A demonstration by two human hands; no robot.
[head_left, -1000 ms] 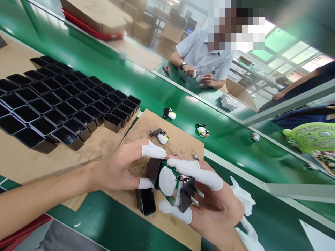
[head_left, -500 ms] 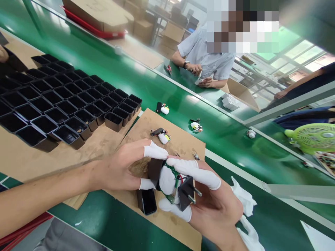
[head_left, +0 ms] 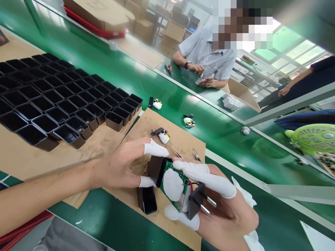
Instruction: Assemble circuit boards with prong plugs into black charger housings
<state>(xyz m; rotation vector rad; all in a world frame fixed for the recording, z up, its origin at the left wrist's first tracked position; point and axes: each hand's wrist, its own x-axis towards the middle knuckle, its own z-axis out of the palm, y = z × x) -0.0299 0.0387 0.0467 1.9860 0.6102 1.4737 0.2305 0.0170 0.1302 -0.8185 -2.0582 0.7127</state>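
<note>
My left hand (head_left: 123,164), with white finger cots on thumb and finger, grips a black plastic housing (head_left: 156,169) by its sides. In my right hand (head_left: 217,195), also in white finger cots, is a green circuit board (head_left: 168,169) bearing a white blob of compound. A black plug face (head_left: 196,202) with two metal pins is wired to the board by red and black leads. The board's left edge is at the housing's open mouth; how far it reaches inside is hidden. Below the hands, another black housing (head_left: 148,201) stands on the cardboard (head_left: 180,230).
Rows of open black housings (head_left: 62,92) fill the left side. Circuit assemblies lie on the cardboard (head_left: 163,136) and green belt (head_left: 188,121). Tweezers (head_left: 196,157) rest behind my right hand. Across the belt sits a co-worker (head_left: 201,59); a green fan (head_left: 315,138) stands right.
My right hand has moved right and slightly down, and more of the circuit board shows outside the housing. Assemblies on the belt have shifted left. A hand at the far left has left view.
</note>
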